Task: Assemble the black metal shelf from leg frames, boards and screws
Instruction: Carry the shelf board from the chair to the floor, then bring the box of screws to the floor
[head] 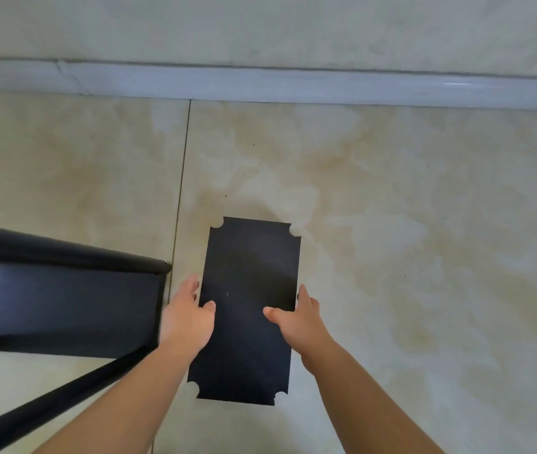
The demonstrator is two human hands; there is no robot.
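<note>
From my head view, the loose black board (249, 309) is the landmark: it lies over the tiled floor (408, 224), its far short edge towards the skirting (293, 85). My left hand (187, 317) clasps its left long edge, my right hand (296, 317) its right, thumbs on top. Just left of it stands the part-built shelf frame (64, 290), one board already in. Swinging the board left could knock the frame's tube; its notched corners might snag there.
</note>
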